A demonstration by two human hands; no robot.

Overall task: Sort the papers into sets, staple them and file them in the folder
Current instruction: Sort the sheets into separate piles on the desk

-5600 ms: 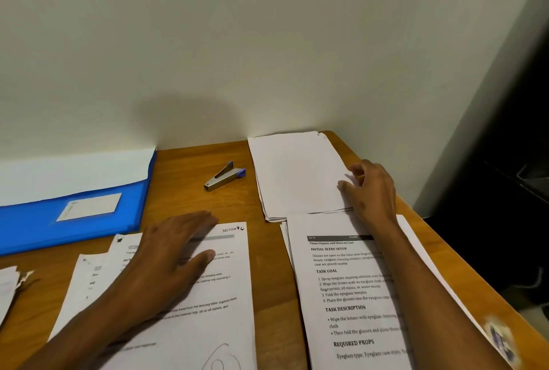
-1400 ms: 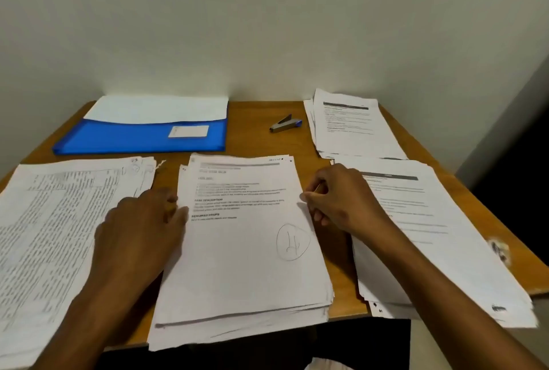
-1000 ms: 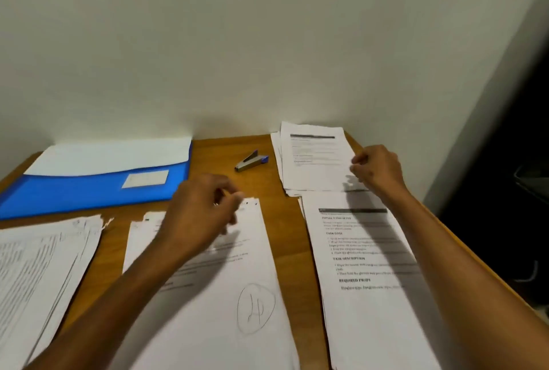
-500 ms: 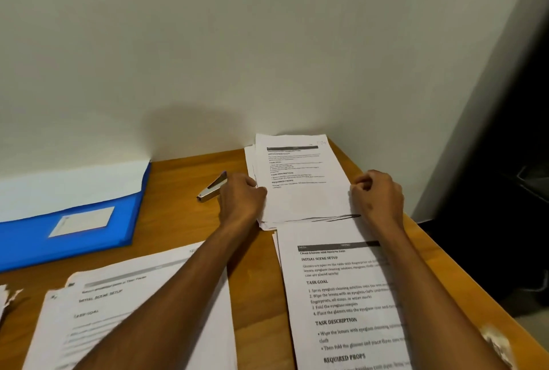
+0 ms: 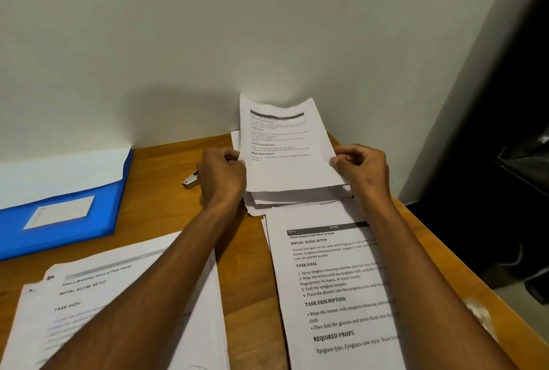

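White printed paper sheaf (image 5: 285, 155), beside silver stapler (image 5: 190, 182), gripped at side edges by left hand (image 5: 221, 175) and right hand (image 5: 361, 169), fingers curled. Edges best squared on wooden bench (image 5: 166, 179) before stapling.

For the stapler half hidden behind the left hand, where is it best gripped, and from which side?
The stapler lies on the table beside the left hand, which hides its far end. Probably best: pinch its long sides from above, near the exposed metal end, approaching from the folder side, where bare wood leaves room.
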